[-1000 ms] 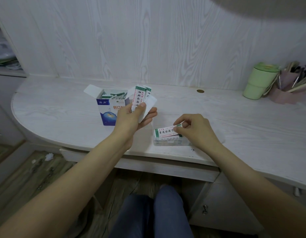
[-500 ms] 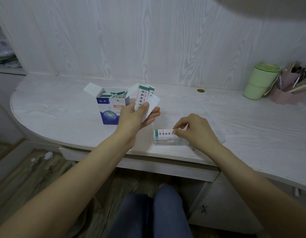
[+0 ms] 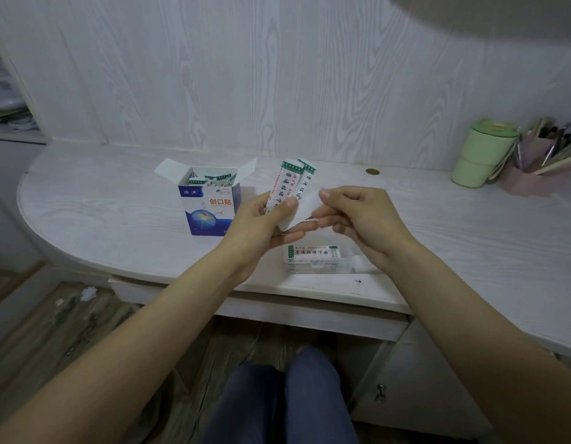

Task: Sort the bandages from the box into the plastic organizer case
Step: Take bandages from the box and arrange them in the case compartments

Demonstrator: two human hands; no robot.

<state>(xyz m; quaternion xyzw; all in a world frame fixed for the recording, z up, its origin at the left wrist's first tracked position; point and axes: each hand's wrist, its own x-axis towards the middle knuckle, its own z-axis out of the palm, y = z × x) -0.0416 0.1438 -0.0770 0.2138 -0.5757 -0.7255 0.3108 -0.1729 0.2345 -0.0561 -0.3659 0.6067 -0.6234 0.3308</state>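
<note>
— Left hand?
— Gripping a fan of bandages, upright, above the desk.
— Right hand?
— Pinching the white wrapper at the fan's 4 o'clock edge.
— Box?
— Open at 9 o'clock of the hands, more strips inside.
— Organizer case?
— At 6 o'clock, under the right hand, one bandage on top.

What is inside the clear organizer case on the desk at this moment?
The organizer case holds a wrapped bandage lying flat on top. More seem stacked beneath it, count unclear. The right hand covers the case's right end.
</note>
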